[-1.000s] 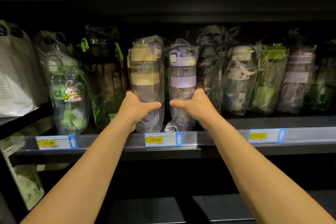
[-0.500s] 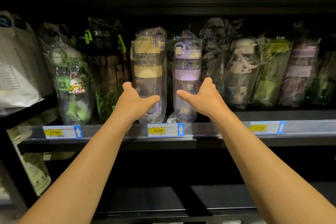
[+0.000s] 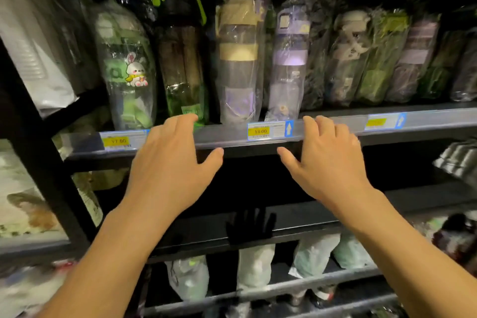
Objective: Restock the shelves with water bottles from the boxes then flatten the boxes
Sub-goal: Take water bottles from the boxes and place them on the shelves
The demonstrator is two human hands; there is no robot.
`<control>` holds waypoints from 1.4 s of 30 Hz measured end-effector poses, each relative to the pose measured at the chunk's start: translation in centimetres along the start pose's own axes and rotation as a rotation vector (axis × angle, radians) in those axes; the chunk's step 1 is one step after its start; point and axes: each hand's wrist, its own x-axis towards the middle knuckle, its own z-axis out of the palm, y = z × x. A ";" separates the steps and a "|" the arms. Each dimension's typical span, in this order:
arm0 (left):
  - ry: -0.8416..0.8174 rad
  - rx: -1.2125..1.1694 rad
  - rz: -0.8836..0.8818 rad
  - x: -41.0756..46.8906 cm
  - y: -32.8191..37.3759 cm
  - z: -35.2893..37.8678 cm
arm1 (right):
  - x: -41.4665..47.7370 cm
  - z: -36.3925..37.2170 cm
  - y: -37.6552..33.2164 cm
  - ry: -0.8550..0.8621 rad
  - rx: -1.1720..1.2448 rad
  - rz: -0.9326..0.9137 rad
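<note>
A yellow-lidded bottle (image 3: pixel 238 59) and a purple-lidded bottle (image 3: pixel 289 64), both in clear plastic wrap, stand upright side by side on the middle shelf (image 3: pixel 224 137). My left hand (image 3: pixel 170 162) hovers below and in front of the yellow one, fingers spread, holding nothing. My right hand (image 3: pixel 327 162) is likewise spread in front of the shelf edge below the purple one, empty. Neither hand touches a bottle.
Several more wrapped bottles line the shelf: a bunny-print green one (image 3: pixel 126 70), a dark green one (image 3: pixel 180 64), others to the right (image 3: pixel 382 59). Price tags (image 3: pixel 268 131) sit on the shelf rail. A lower shelf (image 3: pixel 258 289) holds wrapped items; white bags (image 3: pixel 33 41) hang left.
Both hands have let go of the yellow and purple bottles and pulled back and down from the shelf. The view has tilted downward, showing lower shelves.
</note>
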 end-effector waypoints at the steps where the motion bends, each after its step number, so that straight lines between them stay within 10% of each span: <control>1: -0.008 0.023 0.013 -1.2 -1.0 -0.2 | -1.7 0.1 -0.9 -0.005 -0.016 -0.010; 30: -0.617 0.345 -0.427 -40.1 -15.1 2.7 | -38.9 10.7 -10.2 -0.794 0.038 -0.291; 42: -0.828 0.339 -0.507 -46.4 -42.0 1.3 | -45.4 17.7 -35.0 -0.932 0.020 -0.274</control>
